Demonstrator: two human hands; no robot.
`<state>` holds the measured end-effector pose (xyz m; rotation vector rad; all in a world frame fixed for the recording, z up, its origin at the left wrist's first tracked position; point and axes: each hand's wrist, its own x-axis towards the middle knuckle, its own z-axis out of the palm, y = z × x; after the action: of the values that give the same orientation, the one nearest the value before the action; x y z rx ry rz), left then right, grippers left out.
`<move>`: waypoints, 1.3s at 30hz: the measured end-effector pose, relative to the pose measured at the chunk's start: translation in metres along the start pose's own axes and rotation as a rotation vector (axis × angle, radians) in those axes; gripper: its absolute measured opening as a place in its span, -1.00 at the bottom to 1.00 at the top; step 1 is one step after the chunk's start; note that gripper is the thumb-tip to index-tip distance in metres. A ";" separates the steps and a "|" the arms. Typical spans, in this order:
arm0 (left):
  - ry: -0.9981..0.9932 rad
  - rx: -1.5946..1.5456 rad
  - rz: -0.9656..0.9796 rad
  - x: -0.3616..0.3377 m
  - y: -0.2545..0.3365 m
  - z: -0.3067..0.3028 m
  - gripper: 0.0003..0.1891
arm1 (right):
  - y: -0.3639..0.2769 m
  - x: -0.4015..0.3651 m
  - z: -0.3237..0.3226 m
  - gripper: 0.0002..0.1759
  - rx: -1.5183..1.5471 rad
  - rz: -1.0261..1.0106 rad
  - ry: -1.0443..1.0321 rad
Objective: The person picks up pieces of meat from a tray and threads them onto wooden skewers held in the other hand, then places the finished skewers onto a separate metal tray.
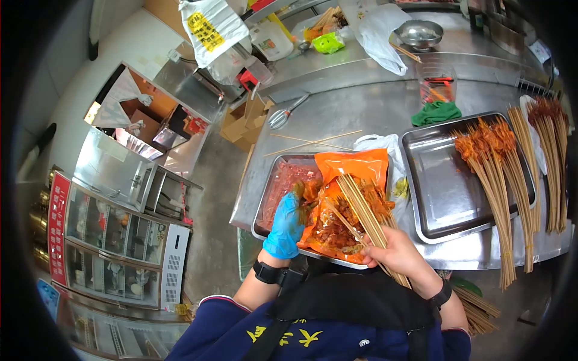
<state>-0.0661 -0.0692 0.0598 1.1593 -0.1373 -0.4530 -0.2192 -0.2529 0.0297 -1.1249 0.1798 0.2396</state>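
My left hand (286, 219), in a blue glove stained orange at the fingers, is closed on some marinated meat (310, 191) at the left side of an orange bag. My bare right hand (394, 249) grips a bundle of bamboo skewers (365, 210), with one skewer angled out toward the left hand. Sauced meat shows around the bundle's far ends. Below both hands, the open orange bag (352, 163) of red, sauced meat pieces (337, 225) lies in a metal tray (260, 213). Pinkish raw meat (289, 186) fills the tray's left part.
To the right, a second metal tray (430, 180) bears finished meat skewers (484, 144), handles over the near edge. More skewers (548, 138) lie beyond it. A green cloth (436, 113), a whisk (280, 118) and loose sticks (313, 142) lie farther back. A steel bowl (419, 35) sits on the shelf.
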 end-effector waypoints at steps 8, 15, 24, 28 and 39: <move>0.209 0.220 -0.042 -0.008 0.000 0.013 -0.76 | -0.004 -0.008 -0.010 -0.81 0.030 0.027 -0.074; 0.141 0.124 -0.066 0.001 -0.010 0.011 -0.78 | -0.011 -0.015 -0.012 -0.81 0.055 0.073 -0.020; -0.056 0.086 -0.140 -0.002 0.009 0.003 -0.72 | -0.014 0.003 0.002 -0.84 0.006 0.071 0.090; -0.015 0.082 -0.164 0.010 -0.002 -0.006 -0.73 | -0.018 0.006 0.011 -0.83 -0.001 0.083 0.131; -0.091 -0.129 -0.128 0.027 -0.012 -0.017 -0.70 | -0.029 0.021 0.019 -0.83 -0.020 0.175 0.233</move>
<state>-0.0395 -0.0698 0.0391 1.0244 -0.1112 -0.6191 -0.1908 -0.2451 0.0575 -1.1565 0.4848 0.2662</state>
